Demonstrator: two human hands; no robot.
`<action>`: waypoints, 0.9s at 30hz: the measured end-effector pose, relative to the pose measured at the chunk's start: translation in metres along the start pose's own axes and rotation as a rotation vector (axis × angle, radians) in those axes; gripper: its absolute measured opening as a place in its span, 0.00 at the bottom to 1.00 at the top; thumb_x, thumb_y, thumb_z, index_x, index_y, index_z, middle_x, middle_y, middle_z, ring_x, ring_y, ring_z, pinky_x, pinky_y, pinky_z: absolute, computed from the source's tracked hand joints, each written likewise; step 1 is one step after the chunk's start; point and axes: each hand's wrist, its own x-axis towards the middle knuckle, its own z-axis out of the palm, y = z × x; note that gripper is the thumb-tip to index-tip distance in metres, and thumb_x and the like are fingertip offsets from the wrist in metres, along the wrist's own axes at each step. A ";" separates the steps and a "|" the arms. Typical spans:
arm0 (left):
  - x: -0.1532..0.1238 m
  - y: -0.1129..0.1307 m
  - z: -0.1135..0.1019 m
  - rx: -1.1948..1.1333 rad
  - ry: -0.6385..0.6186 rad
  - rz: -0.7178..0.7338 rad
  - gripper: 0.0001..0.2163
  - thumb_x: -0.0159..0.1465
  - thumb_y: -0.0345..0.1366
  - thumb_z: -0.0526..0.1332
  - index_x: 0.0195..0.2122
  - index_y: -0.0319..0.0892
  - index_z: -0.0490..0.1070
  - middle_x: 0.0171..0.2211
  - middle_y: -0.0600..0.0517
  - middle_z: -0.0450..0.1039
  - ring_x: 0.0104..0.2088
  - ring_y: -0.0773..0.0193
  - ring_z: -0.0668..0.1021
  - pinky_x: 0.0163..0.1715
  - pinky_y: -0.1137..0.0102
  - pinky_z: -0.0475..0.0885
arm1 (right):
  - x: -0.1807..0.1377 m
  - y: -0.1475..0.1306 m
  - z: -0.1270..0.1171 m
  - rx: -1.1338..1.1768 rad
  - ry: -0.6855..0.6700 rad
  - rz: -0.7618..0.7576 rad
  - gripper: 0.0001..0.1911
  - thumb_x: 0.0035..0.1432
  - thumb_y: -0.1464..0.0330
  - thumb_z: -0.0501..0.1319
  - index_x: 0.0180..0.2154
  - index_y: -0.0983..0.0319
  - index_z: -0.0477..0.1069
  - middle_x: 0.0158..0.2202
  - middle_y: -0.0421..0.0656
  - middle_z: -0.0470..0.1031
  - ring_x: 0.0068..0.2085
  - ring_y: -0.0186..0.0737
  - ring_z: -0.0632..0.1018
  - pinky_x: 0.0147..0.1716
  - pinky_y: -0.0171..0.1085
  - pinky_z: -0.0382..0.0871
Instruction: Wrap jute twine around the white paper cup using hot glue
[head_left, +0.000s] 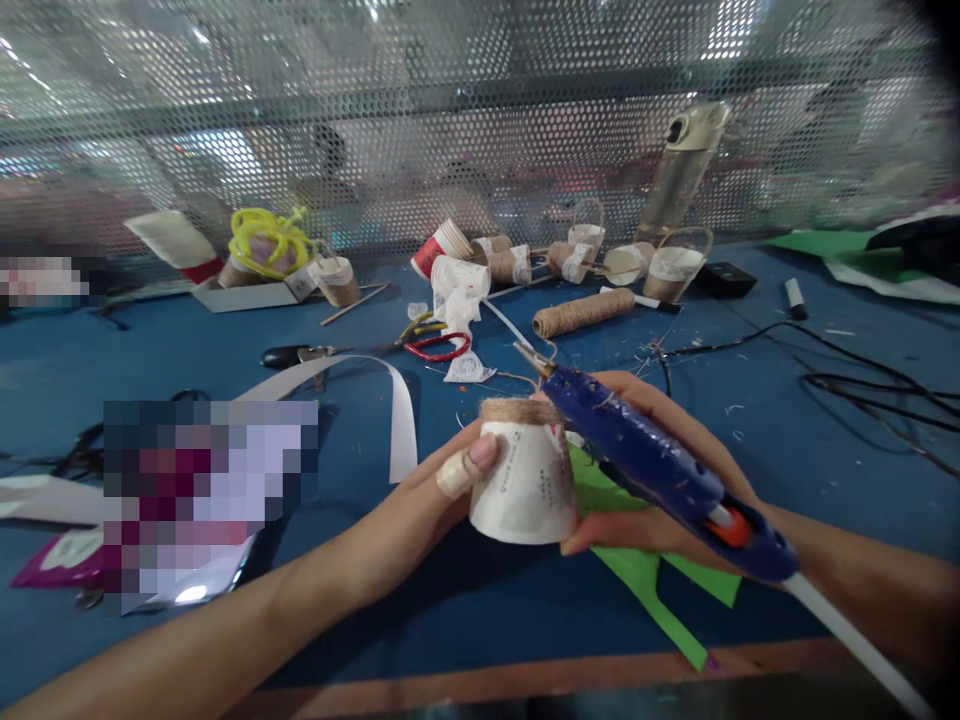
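A perforated metal screen (525, 160) stands behind the blue bench (420, 620); light glints through its holes.

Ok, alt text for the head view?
The left hand holds an upside-down white paper cup, twine around its narrow end; the right hand, at the cup's side, holds a blue glue gun. Behind lie scissors and a twine roll.

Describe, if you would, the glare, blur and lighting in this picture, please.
In the head view, the paper cup and glue gun look fairly clear; in the same head view, the scene behind the perforated screen is blurred, with bright spots; also in the head view, glare shows on the partly pixelated flat object, and the upper right corner falls dark.
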 end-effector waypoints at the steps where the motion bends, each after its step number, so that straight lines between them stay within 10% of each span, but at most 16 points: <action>1: 0.002 0.000 0.001 -0.026 -0.012 0.011 0.26 0.76 0.56 0.57 0.65 0.46 0.77 0.67 0.43 0.77 0.69 0.39 0.74 0.65 0.52 0.68 | 0.000 -0.001 -0.001 0.000 0.020 -0.025 0.43 0.47 0.62 0.84 0.62 0.43 0.71 0.56 0.37 0.81 0.51 0.48 0.86 0.44 0.41 0.85; 20: 0.003 0.006 -0.002 0.019 0.187 0.055 0.11 0.71 0.44 0.69 0.51 0.49 0.87 0.51 0.52 0.88 0.51 0.58 0.85 0.50 0.71 0.76 | 0.000 -0.005 -0.008 -0.048 0.010 -0.076 0.36 0.49 0.61 0.83 0.57 0.47 0.74 0.58 0.37 0.81 0.55 0.46 0.86 0.52 0.39 0.84; 27: 0.002 0.006 -0.004 0.134 0.098 0.071 0.10 0.74 0.41 0.67 0.53 0.53 0.86 0.60 0.53 0.84 0.56 0.58 0.83 0.51 0.70 0.74 | 0.001 -0.005 -0.006 -0.002 0.006 -0.091 0.28 0.49 0.61 0.83 0.49 0.50 0.75 0.58 0.38 0.81 0.57 0.45 0.85 0.55 0.38 0.82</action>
